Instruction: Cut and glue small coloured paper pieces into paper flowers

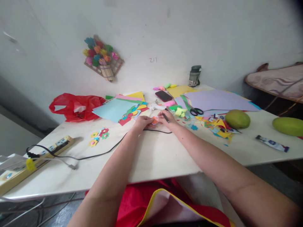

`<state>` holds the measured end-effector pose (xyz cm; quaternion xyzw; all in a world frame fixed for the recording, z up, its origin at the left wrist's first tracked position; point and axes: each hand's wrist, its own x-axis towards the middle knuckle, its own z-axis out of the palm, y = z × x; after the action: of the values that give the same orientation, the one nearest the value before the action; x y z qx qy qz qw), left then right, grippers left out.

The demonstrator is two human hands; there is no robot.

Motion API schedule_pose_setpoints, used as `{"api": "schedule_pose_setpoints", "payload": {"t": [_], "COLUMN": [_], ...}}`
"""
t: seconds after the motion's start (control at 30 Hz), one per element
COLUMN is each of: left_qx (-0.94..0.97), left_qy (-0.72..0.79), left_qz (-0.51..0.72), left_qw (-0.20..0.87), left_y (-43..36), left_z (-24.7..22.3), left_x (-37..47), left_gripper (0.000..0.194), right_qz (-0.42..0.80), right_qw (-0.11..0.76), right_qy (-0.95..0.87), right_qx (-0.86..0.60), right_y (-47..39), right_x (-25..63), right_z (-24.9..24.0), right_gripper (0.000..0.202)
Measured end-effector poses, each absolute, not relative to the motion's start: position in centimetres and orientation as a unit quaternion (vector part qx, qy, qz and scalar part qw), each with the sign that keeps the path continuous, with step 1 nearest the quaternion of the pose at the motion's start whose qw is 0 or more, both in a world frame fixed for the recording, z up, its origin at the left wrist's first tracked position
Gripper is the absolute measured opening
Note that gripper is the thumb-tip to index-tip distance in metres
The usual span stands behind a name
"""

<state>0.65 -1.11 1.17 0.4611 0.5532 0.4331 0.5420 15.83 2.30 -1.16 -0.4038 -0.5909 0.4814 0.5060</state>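
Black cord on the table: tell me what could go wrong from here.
The black cord passes under the left forearm, which might snag it. A tug could then disturb the paper flowers lying near it. The small orange paper piece in the left hand might slip if jolted.

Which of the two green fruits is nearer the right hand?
The green fruit beside the paper scraps. The other fruit lies farther from the right hand, cut off by the picture's right edge.

The hands (144, 122) hold a small orange piece (155, 120), probably paper, and a black pen (167, 118).
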Motion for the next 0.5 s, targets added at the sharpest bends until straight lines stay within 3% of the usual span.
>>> {"api": "schedule_pose_setpoints", "payload": {"t": [0.5], "left_qx": [0.474], "left_qy": [0.561], "left_qz": [0.437], "left_qw": [0.52], "left_y": [-0.82], "left_z": [0.69], "left_x": [0.79], "left_gripper": [0.019], "right_qz": [0.473], "right_qw": [0.509], "right_qy": [-0.582], "right_qx": [-0.423], "right_y": [2.32], "right_x": [15.79], "right_z": [-1.06], "right_gripper": [0.022]}}
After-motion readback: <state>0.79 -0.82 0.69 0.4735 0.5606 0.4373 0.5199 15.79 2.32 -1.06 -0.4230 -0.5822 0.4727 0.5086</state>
